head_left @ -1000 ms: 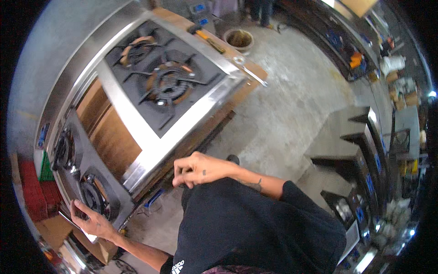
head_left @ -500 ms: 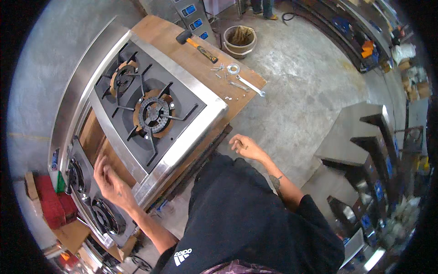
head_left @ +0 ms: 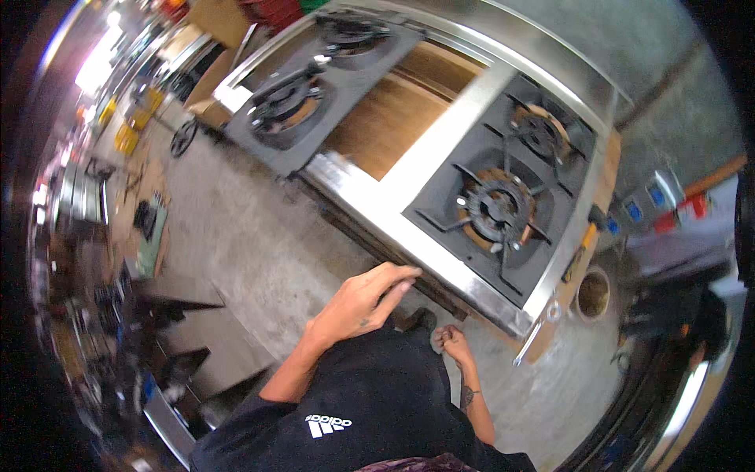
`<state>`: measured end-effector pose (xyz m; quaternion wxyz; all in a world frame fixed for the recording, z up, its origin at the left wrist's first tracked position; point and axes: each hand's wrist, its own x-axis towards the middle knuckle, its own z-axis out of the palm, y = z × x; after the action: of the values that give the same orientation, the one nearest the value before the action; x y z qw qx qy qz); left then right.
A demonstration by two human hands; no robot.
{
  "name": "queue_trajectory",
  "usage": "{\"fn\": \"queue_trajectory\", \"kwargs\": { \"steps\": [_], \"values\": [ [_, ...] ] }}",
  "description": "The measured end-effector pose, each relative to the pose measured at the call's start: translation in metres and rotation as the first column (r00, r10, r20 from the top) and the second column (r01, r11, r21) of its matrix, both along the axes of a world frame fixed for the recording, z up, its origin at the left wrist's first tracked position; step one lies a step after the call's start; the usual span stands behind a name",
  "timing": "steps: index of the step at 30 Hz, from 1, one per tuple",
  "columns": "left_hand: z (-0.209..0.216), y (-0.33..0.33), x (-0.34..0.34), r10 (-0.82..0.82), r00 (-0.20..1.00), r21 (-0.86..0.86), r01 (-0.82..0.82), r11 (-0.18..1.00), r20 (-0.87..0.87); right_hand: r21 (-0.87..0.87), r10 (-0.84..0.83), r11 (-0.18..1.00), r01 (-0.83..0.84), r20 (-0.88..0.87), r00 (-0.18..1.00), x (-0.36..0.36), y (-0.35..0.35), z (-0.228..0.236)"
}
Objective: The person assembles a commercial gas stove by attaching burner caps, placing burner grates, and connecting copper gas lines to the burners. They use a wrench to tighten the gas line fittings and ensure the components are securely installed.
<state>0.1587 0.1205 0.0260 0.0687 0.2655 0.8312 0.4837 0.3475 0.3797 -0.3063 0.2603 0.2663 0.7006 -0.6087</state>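
A wide stainless steel stove (head_left: 440,149) lies before me on a wooden bench. In front of its edge hovers my left hand (head_left: 363,305), fingers stretched out and thumb apart, holding nothing. My right hand (head_left: 451,344) hangs lower, near my body, with its fingers curled in; I see nothing in it. Nearest to that hand is the stove's front right corner. The right dark grey burner panel (head_left: 450,189) carries two round burners with black pan supports. The left burner panel (head_left: 275,153) juts past the front edge. Brown board (head_left: 393,118) shows in the gap between the panels.
A wrench (head_left: 532,340) and a metal ring (head_left: 553,312) lie on the bench's right end, near a hammer with a yellow-black handle (head_left: 583,245). Past it stands a bucket (head_left: 591,294). Sheet-metal parts (head_left: 212,354) lie at lower left; a small wheel (head_left: 183,139) shows behind.
My view has swung round to the left, so the stove now slants the other way. My left hand has left the gap between panels for the front edge. My right hand's fingers are more curled.
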Motion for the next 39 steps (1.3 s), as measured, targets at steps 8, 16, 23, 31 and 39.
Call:
{"fn": "queue_trajectory", "kwargs": {
  "steps": [8, 16, 23, 31, 39],
  "values": [
    [-0.073, -0.194, 0.077, 0.508, 0.857, -0.281, -0.469, 0.838, 0.084, 0.302, 0.606, 0.784, -0.542, -0.182, 0.774, -0.108, -0.075, -0.021],
    [-0.068, -0.372, 0.098, 0.622, 0.773, -0.298, -0.569, 0.766, 0.126, 0.53, 0.726, 0.653, -0.541, -0.232, 0.648, -0.215, -0.264, 0.005],
    [-0.056, -0.49, 0.1, 0.614, 0.788, -0.397, -0.55, 0.735, 0.045, 0.41, 0.824, 0.565, -0.716, -0.243, 0.512, -0.236, -0.406, 0.029],
    [-0.085, -0.538, 0.087, 0.696, 0.693, -0.391, -0.597, 0.701, 0.189, 0.411, 0.834, 0.551, -0.727, -0.25, 0.491, -0.293, -0.506, 0.033],
    [-0.09, -0.591, -0.019, 0.595, 0.766, -0.383, -0.487, 0.785, 0.244, 0.347, 0.831, 0.549, -0.761, -0.323, 0.452, -0.386, -0.606, 0.027]
  ]
}}
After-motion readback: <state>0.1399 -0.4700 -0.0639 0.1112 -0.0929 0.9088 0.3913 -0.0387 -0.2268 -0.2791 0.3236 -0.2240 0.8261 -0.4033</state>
